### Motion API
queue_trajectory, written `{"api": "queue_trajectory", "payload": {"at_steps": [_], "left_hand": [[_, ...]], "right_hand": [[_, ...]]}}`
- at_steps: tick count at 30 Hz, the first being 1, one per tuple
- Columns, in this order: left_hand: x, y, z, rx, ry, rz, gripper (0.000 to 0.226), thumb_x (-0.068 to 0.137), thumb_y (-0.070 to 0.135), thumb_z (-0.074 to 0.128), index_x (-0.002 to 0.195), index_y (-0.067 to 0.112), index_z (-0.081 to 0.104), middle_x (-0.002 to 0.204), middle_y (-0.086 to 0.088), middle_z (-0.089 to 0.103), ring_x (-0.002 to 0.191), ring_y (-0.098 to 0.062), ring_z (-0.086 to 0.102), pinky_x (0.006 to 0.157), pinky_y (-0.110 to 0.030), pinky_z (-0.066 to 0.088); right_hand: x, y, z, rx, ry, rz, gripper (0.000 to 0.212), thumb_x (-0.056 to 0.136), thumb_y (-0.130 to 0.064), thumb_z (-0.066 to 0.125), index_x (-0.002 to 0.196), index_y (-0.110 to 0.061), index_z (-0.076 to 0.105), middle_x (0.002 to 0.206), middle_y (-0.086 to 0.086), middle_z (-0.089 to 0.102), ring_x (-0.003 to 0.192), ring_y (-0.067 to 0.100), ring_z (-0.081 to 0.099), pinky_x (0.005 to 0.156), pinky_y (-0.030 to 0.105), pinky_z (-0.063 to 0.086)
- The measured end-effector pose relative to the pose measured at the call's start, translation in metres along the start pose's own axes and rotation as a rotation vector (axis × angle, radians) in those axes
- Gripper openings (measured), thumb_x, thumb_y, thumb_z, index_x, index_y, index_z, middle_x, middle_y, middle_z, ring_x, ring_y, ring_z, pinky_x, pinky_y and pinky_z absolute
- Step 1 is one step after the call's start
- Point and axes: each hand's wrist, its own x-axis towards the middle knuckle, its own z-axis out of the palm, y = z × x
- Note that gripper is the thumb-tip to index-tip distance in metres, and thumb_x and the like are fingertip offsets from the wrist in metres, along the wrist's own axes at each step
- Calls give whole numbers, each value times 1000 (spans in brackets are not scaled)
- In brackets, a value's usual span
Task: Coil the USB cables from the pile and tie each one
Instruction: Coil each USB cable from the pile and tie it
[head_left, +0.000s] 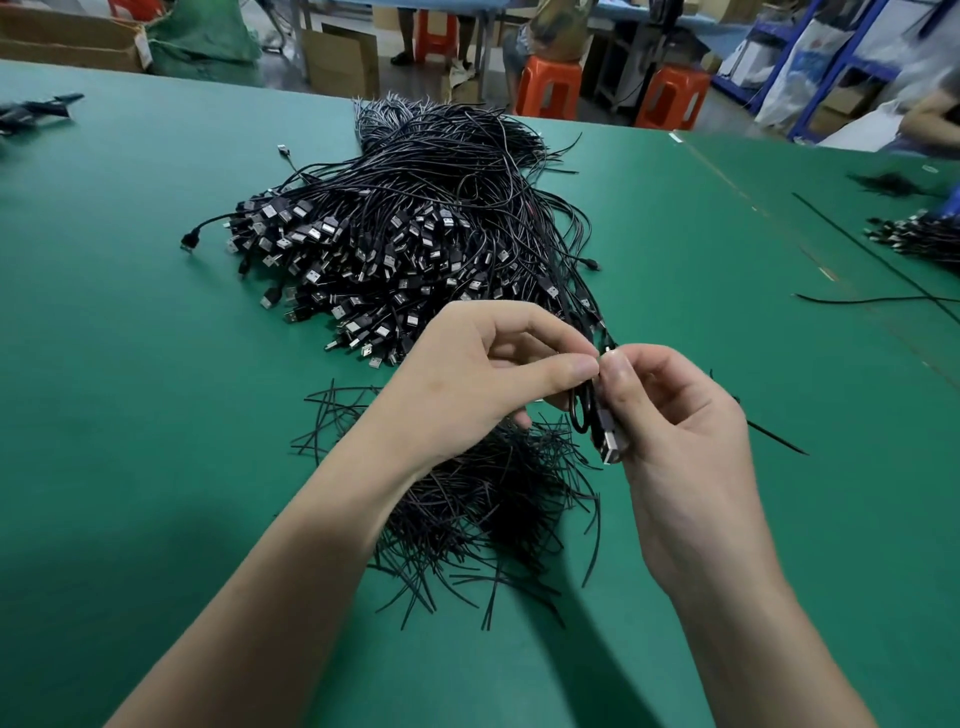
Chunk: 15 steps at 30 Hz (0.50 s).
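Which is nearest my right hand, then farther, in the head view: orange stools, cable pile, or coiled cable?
1. Coiled cable, held in the right hand.
2. Cable pile, ahead and left on the table.
3. Orange stools, beyond the table's far edge.

Cable pile (415, 234) on table (130, 364), centre. Ties (483, 509) heaped just before it. Left hand (467, 374) and right hand (675, 415) meet above ties, coil (608, 441) between them. Second pile (919, 239) far right.
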Motion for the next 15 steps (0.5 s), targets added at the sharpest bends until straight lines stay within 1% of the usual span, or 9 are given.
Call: {"api": "queue_trajectory", "payload": {"at_steps": [2, 4, 6, 8, 10, 11, 12, 13, 15], "left_hand": [[1, 2, 1, -34, 35, 19, 29, 86, 20, 83, 109, 30, 69, 74, 0, 72, 63, -9, 64, 58, -25, 56], [2, 2, 4, -44, 100, 49, 61, 82, 20, 85, 133, 34, 54, 76, -1, 71, 61, -10, 61, 62, -23, 54], [1, 1, 9, 66, 159, 73, 79, 81, 24, 85, 149, 33, 46, 77, 7, 70, 56, -4, 52, 60, -17, 47], [-1, 2, 14, 204, 197, 135, 70, 83, 22, 85, 146, 28, 57, 75, 16, 66, 53, 0, 45, 56, -10, 40], [-4, 6, 17, 343, 238, 226, 54, 85, 20, 84, 136, 24, 68, 75, 18, 65, 58, 4, 54, 59, -4, 40], [-5, 8, 18, 448, 261, 281, 48, 86, 22, 83, 132, 24, 71, 79, 17, 67, 66, 3, 60, 65, -7, 46], [-7, 9, 18, 566, 277, 352, 42, 88, 24, 82, 129, 25, 72, 85, 14, 70, 74, -1, 64, 72, -19, 54], [-7, 10, 18, 663, 282, 440, 34, 91, 24, 79, 125, 25, 74, 91, 11, 73, 81, -6, 67, 77, -31, 57], [-7, 8, 18, 748, 266, 602, 22, 96, 15, 73, 116, 22, 78, 99, 9, 76, 91, -15, 69, 78, -39, 56]], "right_hand": [[1, 0, 2, 24, 7, 11, 9, 92, -23, 69, 86, -16, 71, 68, -3, 57, 52, 6, 46, 50, 15, 41], [3, 0, 4, 137, 21, 89, 7, 87, -24, 71, 83, -19, 72, 72, -1, 54, 53, 5, 43, 50, 15, 43], [5, 0, 4, 253, 44, 189, 6, 84, -22, 72, 79, -20, 75, 73, -2, 56, 53, 2, 43, 49, 13, 44], [8, 0, 3, 308, 61, 259, 6, 83, -20, 72, 78, -20, 74, 72, -3, 60, 55, 2, 46, 49, 12, 44], [9, 0, 2, 321, 69, 287, 5, 84, -18, 71, 79, -19, 73, 72, -3, 60, 56, 3, 45, 49, 12, 43], [10, 0, 2, 309, 72, 286, 5, 84, -18, 71, 80, -19, 72, 71, -3, 59, 56, 3, 45, 49, 12, 43], [10, 0, 2, 289, 71, 274, 4, 84, -18, 70, 80, -19, 72, 71, -3, 58, 55, 3, 44, 49, 12, 43], [10, -1, 2, 268, 70, 256, 7, 84, -17, 70, 78, -19, 72, 70, -3, 58, 54, 4, 44, 50, 13, 43], [11, -2, 1, 235, 88, 223, 24, 92, -9, 65, 73, -20, 73, 71, -3, 58, 54, 4, 45, 51, 13, 42]]}}
